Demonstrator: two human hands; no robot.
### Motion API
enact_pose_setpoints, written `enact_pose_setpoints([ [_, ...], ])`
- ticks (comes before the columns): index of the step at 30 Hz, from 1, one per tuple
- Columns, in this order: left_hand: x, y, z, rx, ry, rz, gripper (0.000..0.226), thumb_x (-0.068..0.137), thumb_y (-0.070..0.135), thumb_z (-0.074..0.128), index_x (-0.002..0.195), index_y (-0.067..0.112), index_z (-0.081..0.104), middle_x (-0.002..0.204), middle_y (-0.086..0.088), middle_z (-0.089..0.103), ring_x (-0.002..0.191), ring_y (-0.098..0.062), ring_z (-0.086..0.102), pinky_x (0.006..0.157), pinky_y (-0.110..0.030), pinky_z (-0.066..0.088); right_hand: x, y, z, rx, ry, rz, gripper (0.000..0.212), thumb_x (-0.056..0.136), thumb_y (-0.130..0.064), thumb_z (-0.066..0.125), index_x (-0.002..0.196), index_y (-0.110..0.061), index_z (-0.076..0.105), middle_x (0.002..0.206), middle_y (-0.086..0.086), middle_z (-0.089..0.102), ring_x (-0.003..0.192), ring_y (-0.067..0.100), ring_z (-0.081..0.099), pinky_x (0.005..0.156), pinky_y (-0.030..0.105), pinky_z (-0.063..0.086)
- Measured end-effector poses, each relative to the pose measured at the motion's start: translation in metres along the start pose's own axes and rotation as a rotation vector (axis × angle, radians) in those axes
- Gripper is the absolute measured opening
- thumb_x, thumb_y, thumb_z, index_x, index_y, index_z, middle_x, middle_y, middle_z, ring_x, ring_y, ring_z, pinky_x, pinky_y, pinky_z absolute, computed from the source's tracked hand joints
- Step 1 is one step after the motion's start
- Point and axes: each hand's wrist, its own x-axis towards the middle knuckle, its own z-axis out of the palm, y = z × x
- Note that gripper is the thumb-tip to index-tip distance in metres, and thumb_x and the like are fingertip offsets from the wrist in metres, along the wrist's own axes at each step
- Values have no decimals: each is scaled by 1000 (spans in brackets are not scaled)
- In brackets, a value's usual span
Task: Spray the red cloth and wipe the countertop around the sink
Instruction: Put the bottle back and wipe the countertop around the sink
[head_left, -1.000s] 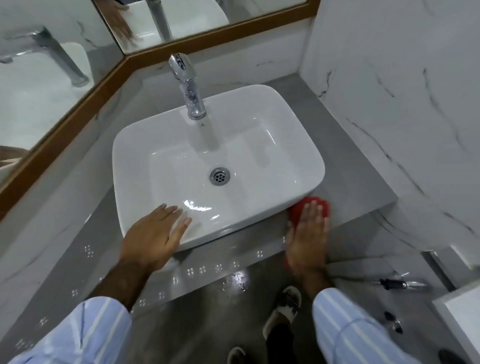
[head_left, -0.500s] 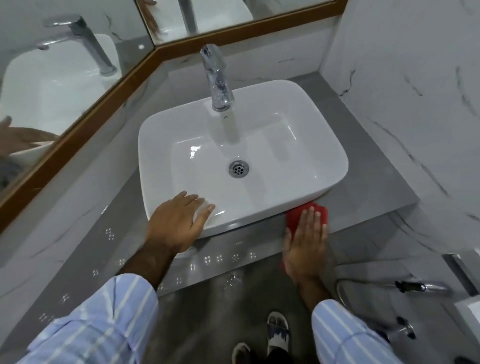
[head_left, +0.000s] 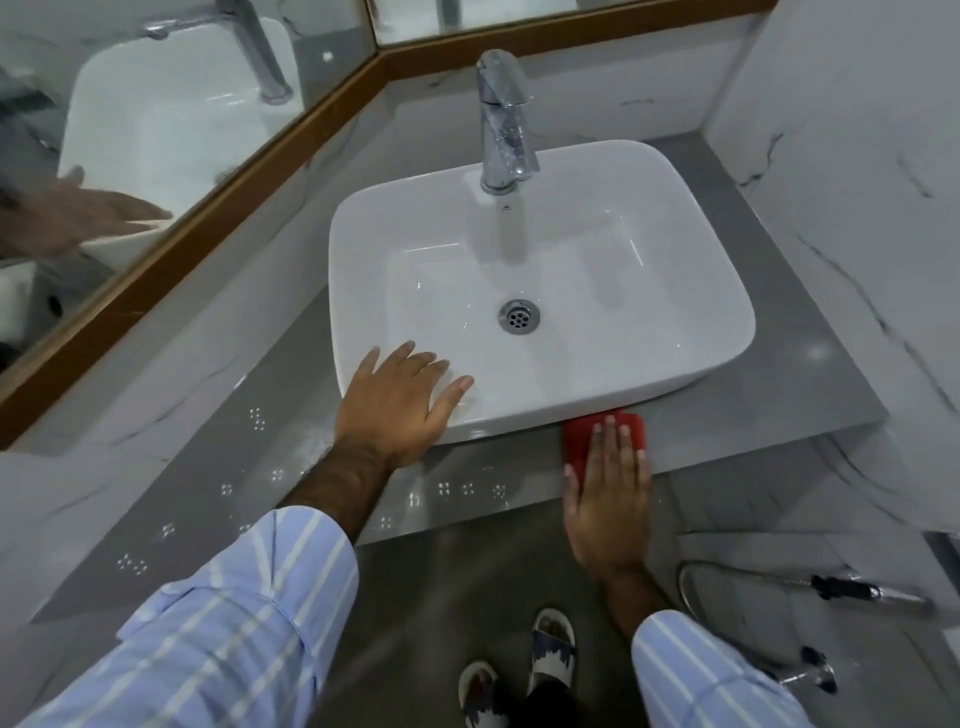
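Note:
A white rectangular sink (head_left: 675, 291) stands on a grey countertop (head_left: 810, 379). My right hand (head_left: 608, 499) lies flat, fingers together, pressing a red cloth (head_left: 579, 439) onto the counter's front strip, right against the sink's front right base. Most of the cloth is hidden under the palm. My left hand (head_left: 397, 405) rests flat with spread fingers on the sink's front left rim and holds nothing. No spray bottle is in view.
A chrome tap (head_left: 504, 119) rises at the sink's back. Wood-framed mirrors (head_left: 171, 119) run along the left and back. A marble wall (head_left: 857, 182) bounds the counter's right end. A hose sprayer (head_left: 852, 590) hangs low on the right wall. My sandalled feet (head_left: 519, 670) are below.
My right hand has slid the red cloth leftward along the counter's front strip below the sink. The left hand has stayed on the rim. My head has turned left.

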Motion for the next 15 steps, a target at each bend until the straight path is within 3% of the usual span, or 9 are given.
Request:
enact_pose_setpoints([
  [4,-3,-1,-4,-1,97,7,84,103,68,8,156,21,53,171,1,43,165,-20,25,138,-57,8,-22,-40,17,24,-70,-306,74,105,-53,38,164,-9,26,173,12,24,161,29,19,128,53,21],
  [8,-23,-32,1,-89,200,-118,82,104,61,12,161,12,45,175,-5,35,167,-24,18,138,-55,6,-2,-15,10,-52,-108,-568,75,105,-58,40,161,-9,33,171,11,29,158,29,30,124,49,27],
  [12,-33,-42,8,-243,160,-179,75,108,54,22,171,13,16,182,-1,7,161,-7,-9,133,-36,0,-1,-25,9,-53,-175,-447,74,106,-57,33,162,-8,29,170,12,27,159,31,26,125,49,22],
  [15,-35,-34,10,-259,131,-220,75,111,53,25,172,13,4,182,0,-5,158,-5,-21,131,-33,-7,-6,-74,13,-69,-214,-530,73,107,-53,32,162,-6,22,170,15,26,158,33,24,126,49,14],
])
